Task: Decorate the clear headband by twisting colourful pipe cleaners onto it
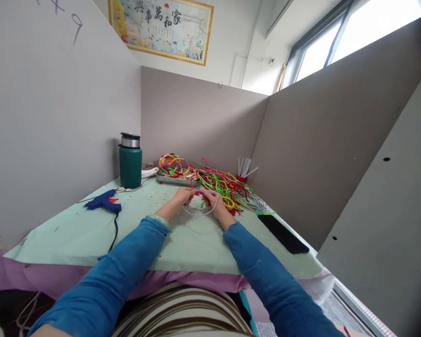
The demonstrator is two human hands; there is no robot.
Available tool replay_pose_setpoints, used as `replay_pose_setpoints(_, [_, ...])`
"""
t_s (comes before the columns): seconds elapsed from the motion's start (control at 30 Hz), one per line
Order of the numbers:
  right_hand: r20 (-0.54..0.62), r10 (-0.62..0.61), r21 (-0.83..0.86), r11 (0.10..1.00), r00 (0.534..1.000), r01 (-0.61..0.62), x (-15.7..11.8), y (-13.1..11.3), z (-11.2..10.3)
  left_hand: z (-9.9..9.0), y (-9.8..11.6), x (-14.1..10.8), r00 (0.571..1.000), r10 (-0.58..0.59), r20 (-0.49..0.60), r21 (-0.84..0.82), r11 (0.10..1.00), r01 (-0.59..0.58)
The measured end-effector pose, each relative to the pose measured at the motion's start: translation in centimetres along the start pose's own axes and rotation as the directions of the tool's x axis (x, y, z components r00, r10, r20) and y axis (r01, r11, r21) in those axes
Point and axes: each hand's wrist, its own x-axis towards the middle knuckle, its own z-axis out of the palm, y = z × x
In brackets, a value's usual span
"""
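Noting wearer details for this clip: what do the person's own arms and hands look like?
The left sleeve and right sleeve are plain blue and wrinkled. A pale bangle shows by the left cuff. The left hand and right hand are ungloved.

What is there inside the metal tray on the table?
In the tray lie colourful loops and small pale bits. They cover its bottom, so I cannot tell what is underneath.

Table (192,248) — bottle (130,166), glue gun (105,201), tray (175,180)
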Motion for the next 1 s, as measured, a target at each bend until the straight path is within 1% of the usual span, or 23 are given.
replay_pose_setpoints(0.1, [0.016,0.023,0.02,1.0,1.0,-0.023,-0.1,-0.13,0.15,0.04,-0.15,0.04,1.0,0.01,0.024,-0.004,1.0,-0.01])
replay_pose_setpoints(0.2, [0.015,0.035,0.034,0.999,0.999,-0.035,-0.14,-0.12,0.2,0.08,-0.38,0.18,0.997,0.018,0.076,-0.016,1.0,-0.016])
replay_pose_setpoints(0.33, [0.018,0.005,0.037,0.999,1.0,-0.006,-0.1,0.05,0.05,0.02,-0.6,0.34,0.992,-0.023,0.12,-0.036,0.999,0.028])
replay_pose_setpoints(0.43, [0.026,-0.033,0.045,0.998,0.999,0.032,-0.09,0.09,-0.06,-0.02,-0.59,0.32,0.991,-0.062,0.119,-0.046,0.997,0.068])
replay_pose_setpoints(0.53, [0.03,-0.04,0.061,0.997,0.999,0.038,-0.09,0.05,-0.07,-0.03,-0.5,0.31,0.992,-0.058,0.113,-0.076,0.995,0.066])
replay_pose_setpoints(0.6, [0.037,-0.035,0.072,0.997,0.999,0.032,-0.09,0.04,-0.05,-0.07,-0.45,0.37,0.99,-0.056,0.129,-0.118,0.99,0.071])
replay_pose_setpoints(0.83, [0.099,0.0,0.11,0.994,0.995,-0.011,-0.24,-0.14,-0.03,-0.64,-0.29,0.68,0.955,-0.132,0.266,-0.248,0.948,0.2])
replay_pose_setpoints(0.93, [0.129,0.03,0.133,0.99,0.991,-0.047,-0.36,-0.32,-0.05,-0.8,-0.22,0.76,0.934,-0.156,0.323,-0.258,0.935,0.245])
replay_pose_setpoints(1.0, [0.138,0.04,0.128,0.99,0.99,-0.058,-0.38,-0.35,-0.03,-0.73,-0.2,0.75,0.93,-0.163,0.33,-0.249,0.935,0.252])
